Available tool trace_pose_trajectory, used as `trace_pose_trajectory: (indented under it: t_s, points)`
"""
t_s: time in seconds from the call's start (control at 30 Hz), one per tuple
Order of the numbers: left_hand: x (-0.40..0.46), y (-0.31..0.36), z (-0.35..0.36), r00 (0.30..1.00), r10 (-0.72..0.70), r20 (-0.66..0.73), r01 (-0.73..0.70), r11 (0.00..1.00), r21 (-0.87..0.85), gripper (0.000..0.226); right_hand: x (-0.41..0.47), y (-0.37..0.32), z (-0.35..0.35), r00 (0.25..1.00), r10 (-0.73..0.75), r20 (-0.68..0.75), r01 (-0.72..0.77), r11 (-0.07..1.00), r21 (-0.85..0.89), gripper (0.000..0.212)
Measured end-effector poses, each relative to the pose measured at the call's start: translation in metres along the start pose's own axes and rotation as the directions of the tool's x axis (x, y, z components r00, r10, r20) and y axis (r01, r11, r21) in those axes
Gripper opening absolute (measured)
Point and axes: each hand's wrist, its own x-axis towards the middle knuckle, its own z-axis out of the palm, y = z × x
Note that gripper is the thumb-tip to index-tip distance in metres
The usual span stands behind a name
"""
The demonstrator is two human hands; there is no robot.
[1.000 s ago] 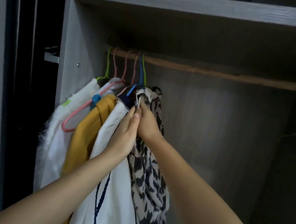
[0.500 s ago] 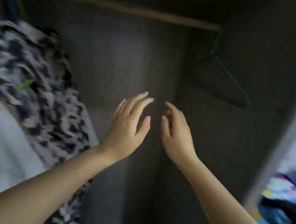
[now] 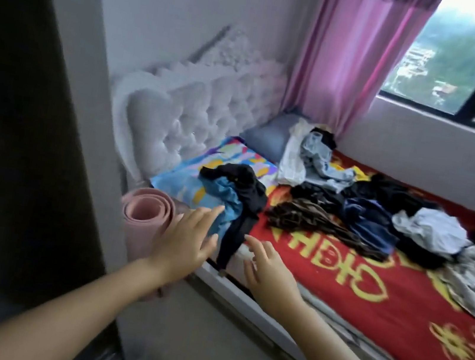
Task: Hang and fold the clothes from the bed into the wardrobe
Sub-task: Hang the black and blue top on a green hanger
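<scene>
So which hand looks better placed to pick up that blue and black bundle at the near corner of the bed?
Probably the left hand: its open fingertips reach the blue garment. The right hand, also open, hovers beside the dangling black garment.

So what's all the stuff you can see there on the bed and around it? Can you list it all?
bed cover: one, red with yellow patterns, over the mattress
black garment: one, black, near edge, draped over the side
blue garment: one, bright blue, beside and partly under the black one
striped garment: one, brown, middle of the bed
dark blue garment: one, navy, right of the striped one
pale clothes: a heap, white and light blue, near the pillow
grey-white clothes: a crumpled heap, right side
colourful sheet: one, multicoloured, by the headboard
headboard: one, white, tufted
rolled mat: one, pink, beside the bed
curtain: one, pink, by the window
left hand: open, reaching toward the blue garment
right hand: open, near the bed edge
</scene>
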Motion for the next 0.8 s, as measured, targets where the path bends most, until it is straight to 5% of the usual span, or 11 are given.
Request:
trace_pose_trajectory:
  t_s: [0.17, 0.33, 0.8]
  points:
    - [0.021, 0.030, 0.094, 0.970, -0.050, 0.236, 0.053, 0.999, -0.003, 0.058, -0.053, 0.112, -0.001, 0.947, 0.269, 0.174, -0.261, 0.963, -0.067, 0.053]
    - [0.057, 0.027, 0.144, 0.902, -0.170, 0.397, 0.187, 0.982, -0.005, 0.054, -0.038, 0.170, 0.010, 0.860, 0.447, 0.245, -0.475, 0.877, 0.070, 0.058]
    - [0.197, -0.122, 0.223, 0.753, -0.365, 0.547, 0.444, 0.896, -0.015, 0.048, 0.169, 0.259, 0.092, 0.750, 0.509, 0.423, -0.596, 0.797, 0.098, 0.064]
